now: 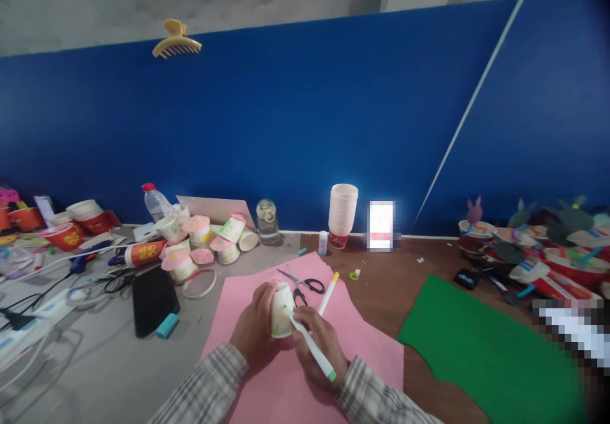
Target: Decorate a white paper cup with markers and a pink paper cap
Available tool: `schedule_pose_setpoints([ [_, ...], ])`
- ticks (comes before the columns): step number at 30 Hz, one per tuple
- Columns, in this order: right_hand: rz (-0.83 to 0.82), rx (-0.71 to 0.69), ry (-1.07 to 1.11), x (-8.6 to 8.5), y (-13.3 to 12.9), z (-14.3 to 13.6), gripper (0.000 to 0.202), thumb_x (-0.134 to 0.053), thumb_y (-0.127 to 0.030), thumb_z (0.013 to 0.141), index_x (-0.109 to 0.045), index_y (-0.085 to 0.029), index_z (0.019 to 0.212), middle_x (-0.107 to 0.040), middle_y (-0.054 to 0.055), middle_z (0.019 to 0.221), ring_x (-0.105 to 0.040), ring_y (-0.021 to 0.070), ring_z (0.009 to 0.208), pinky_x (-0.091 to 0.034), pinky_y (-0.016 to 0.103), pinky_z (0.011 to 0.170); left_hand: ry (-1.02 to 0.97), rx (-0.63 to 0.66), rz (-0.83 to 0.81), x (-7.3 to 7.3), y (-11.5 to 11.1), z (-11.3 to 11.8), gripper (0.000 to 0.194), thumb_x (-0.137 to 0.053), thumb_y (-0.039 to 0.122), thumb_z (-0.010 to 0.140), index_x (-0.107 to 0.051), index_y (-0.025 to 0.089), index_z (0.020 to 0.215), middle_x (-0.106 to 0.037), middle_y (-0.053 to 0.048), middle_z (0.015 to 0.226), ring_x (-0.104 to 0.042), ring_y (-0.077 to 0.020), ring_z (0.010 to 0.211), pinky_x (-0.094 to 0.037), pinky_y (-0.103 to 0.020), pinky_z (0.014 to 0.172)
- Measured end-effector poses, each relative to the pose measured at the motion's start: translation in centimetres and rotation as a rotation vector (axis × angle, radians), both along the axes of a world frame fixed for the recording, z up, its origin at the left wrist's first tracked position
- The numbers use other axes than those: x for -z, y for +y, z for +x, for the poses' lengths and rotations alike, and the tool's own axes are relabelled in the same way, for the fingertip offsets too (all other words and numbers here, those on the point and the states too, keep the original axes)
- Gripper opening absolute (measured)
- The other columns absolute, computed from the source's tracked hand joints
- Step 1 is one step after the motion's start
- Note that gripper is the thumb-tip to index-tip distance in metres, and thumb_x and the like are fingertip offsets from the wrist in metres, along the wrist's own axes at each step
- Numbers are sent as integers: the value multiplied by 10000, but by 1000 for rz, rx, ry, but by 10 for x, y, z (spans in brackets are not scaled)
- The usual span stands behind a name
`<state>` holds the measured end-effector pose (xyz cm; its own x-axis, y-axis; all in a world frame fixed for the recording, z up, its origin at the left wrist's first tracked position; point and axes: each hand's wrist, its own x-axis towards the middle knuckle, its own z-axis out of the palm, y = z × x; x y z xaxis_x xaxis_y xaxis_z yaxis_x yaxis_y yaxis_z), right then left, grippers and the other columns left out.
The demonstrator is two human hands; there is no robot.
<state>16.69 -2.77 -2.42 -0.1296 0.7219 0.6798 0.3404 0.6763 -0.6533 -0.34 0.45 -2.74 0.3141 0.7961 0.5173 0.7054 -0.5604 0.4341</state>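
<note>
Pale, printed paper: tapered cup (282, 313), gripped in left hand (255, 322) over smooth pink sheet (295, 386); long axis near upright, probably rim down. Slim white pen (312, 344), pinched in right hand (325, 338); long axis slanting, tip toward cup wall, green end toward right wrist. Behind: clear rounded jar (269, 227), liquid inside; tall ribbed stack (342, 211) of nested cups.

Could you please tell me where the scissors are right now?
In the head view, the scissors lie on the pink paper, just beyond the right hand and left of the yellow-capped marker.
</note>
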Motion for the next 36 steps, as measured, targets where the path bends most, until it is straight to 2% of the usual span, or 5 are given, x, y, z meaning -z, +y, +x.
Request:
schedule_pose_setpoints([
  [8, 113, -57, -19, -6, 0, 0, 197, -530, -120, 744, -543, -227, 909, -644, 44, 813, -626, 228, 753, -543, 316, 678, 20, -16, 36, -1, 1, 1, 914, -726, 261, 509, -199, 211, 1253, -422, -110, 1155, -515, -291, 1019, -534, -419, 819],
  [20, 69, -47, -18, -3, 0, 0, 197, -528, -112, 747, -547, -221, 910, -627, 35, 787, -616, 211, 702, -539, 293, 641, 15, -5, -2, -4, -1, 1, 935, -732, 245, 503, -177, 236, 1255, -407, -105, 1161, -516, -290, 1013, -538, -424, 806],
  [26, 90, -64, -31, -3, 0, 0, 198, -543, -92, 732, -547, -217, 886, -633, 44, 814, -615, 220, 772, -537, 306, 705, 3, 2, 0, -2, 0, 1, 920, -732, 264, 516, -188, 231, 1257, -408, -111, 1164, -506, -302, 1030, -523, -441, 823],
  [31, 61, -47, -37, -3, 0, -1, 202, -535, -98, 738, -551, -226, 893, -637, 38, 796, -620, 216, 724, -548, 302, 655, 9, -1, 20, -2, 0, 1, 931, -748, 282, 501, -203, 221, 1253, -423, -114, 1161, -518, -307, 1012, -531, -441, 807],
  [36, 103, -45, -22, 0, 0, 0, 243, -558, -92, 709, -561, -234, 907, -651, 43, 819, -629, 255, 843, -549, 345, 736, 10, 1, 24, -3, -1, 1, 895, -725, 258, 524, -206, 211, 1251, -428, -119, 1148, -528, -299, 999, -535, -431, 797],
])
